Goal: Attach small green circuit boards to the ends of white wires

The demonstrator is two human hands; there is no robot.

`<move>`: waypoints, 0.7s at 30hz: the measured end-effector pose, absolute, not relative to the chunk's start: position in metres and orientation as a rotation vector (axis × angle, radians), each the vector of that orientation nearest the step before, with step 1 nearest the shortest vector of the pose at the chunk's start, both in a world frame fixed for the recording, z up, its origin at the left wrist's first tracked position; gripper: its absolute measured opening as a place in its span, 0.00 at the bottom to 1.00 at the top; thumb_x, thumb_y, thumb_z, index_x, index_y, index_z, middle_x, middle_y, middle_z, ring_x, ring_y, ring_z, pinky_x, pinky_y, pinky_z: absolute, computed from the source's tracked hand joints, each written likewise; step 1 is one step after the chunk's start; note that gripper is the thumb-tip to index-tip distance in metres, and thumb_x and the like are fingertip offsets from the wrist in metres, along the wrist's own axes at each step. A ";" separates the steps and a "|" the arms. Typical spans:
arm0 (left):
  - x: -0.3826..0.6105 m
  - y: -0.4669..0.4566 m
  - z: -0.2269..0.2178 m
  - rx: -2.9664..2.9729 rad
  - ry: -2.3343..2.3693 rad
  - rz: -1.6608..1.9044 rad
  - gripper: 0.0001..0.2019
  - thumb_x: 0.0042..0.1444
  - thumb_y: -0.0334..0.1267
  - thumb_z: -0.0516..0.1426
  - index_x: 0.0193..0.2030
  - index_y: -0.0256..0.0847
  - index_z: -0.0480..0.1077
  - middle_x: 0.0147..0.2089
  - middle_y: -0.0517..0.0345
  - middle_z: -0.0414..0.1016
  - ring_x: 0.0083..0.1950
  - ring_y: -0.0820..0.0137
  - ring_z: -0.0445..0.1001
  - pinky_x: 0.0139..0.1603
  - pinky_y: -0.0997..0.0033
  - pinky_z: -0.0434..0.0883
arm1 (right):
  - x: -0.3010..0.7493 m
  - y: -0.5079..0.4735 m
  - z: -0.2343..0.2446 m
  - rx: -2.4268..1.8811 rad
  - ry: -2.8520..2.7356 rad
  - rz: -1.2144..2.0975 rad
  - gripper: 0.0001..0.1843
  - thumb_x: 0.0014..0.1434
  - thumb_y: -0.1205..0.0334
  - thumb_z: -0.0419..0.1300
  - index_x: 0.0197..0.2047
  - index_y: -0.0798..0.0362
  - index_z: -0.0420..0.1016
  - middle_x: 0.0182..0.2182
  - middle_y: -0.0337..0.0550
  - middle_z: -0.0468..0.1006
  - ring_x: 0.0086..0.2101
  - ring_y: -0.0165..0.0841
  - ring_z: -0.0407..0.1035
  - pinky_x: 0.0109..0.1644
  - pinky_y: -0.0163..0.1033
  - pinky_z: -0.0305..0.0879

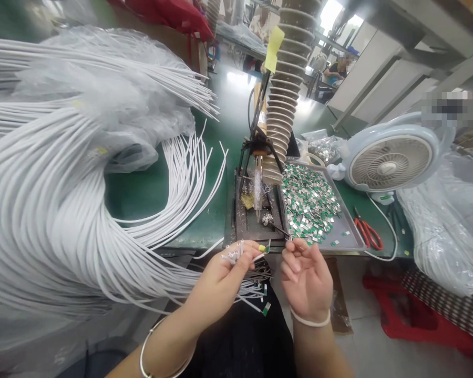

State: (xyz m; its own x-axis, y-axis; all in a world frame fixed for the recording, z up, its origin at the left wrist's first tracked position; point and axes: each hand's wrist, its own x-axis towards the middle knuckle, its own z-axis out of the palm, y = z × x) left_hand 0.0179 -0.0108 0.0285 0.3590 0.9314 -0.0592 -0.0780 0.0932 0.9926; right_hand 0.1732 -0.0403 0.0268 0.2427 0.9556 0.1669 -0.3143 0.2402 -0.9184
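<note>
My left hand (226,273) is closed around several white cables, their stripped ends (233,253) poking up over the fingers. A small green-and-metal connector (267,249) with a yellow spot beside it sits at its fingertips. Palm up, my right hand (305,275) has its fingers curled, thumb and fingertips together close to a thin dark rod (279,229); whatever they pinch is too small to make out. In front of both hands a soldering iron (258,184) hangs tip down in a stand. Below the left hand, cables end in green connectors (266,308).
A large coil of white cables (74,210) covers the left side. At right, a grey tray (349,231) holds many small green-and-metal connectors, beside red-handled pliers (368,234) and a fan (390,157). A ribbed hose (289,79) comes down behind the iron. Other people sit far back.
</note>
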 end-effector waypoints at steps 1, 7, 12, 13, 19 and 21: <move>0.018 -0.011 0.028 1.227 0.914 0.931 0.11 0.58 0.39 0.52 0.31 0.41 0.74 0.44 0.52 0.75 0.51 0.64 0.69 0.53 0.68 0.62 | 0.176 -0.043 0.028 -0.913 -0.919 1.049 0.21 0.64 0.61 0.38 0.37 0.50 0.71 0.25 0.40 0.68 0.17 0.25 0.52 0.14 0.30 0.50; 0.018 -0.007 0.025 1.234 0.951 0.908 0.14 0.58 0.42 0.52 0.26 0.41 0.72 0.37 0.52 0.75 0.48 0.62 0.70 0.52 0.65 0.62 | 0.192 -0.047 0.027 -1.142 -0.954 0.686 0.13 0.64 0.60 0.45 0.40 0.48 0.71 0.27 0.39 0.70 0.23 0.27 0.64 0.22 0.33 0.62; 0.017 -0.007 0.019 1.119 0.940 0.905 0.06 0.53 0.40 0.58 0.35 0.42 0.71 0.39 0.56 0.73 0.44 0.65 0.70 0.50 0.67 0.63 | 0.217 -0.033 0.032 -1.563 -1.385 0.062 0.10 0.61 0.62 0.51 0.37 0.52 0.72 0.32 0.43 0.75 0.31 0.32 0.69 0.37 0.40 0.67; 0.017 -0.008 0.019 1.096 0.938 0.903 0.06 0.52 0.39 0.58 0.36 0.42 0.71 0.38 0.56 0.72 0.43 0.66 0.69 0.49 0.68 0.63 | 0.221 -0.029 0.033 -1.618 -1.500 -0.007 0.09 0.60 0.62 0.51 0.37 0.52 0.72 0.32 0.44 0.75 0.33 0.33 0.70 0.39 0.41 0.67; 0.020 -0.009 0.020 0.976 0.909 0.918 0.08 0.52 0.39 0.59 0.38 0.42 0.69 0.39 0.58 0.70 0.35 0.72 0.66 0.40 0.72 0.64 | 0.235 -0.009 0.036 -1.873 -1.797 -0.025 0.08 0.56 0.64 0.51 0.35 0.53 0.71 0.29 0.45 0.76 0.31 0.35 0.70 0.37 0.41 0.66; 0.020 -0.009 0.020 0.929 0.898 0.910 0.08 0.50 0.39 0.60 0.38 0.42 0.68 0.37 0.59 0.70 0.29 0.75 0.63 0.35 0.73 0.63 | 0.235 -0.005 0.036 -1.938 -1.825 0.008 0.08 0.55 0.64 0.52 0.35 0.54 0.71 0.29 0.45 0.75 0.30 0.35 0.69 0.36 0.41 0.65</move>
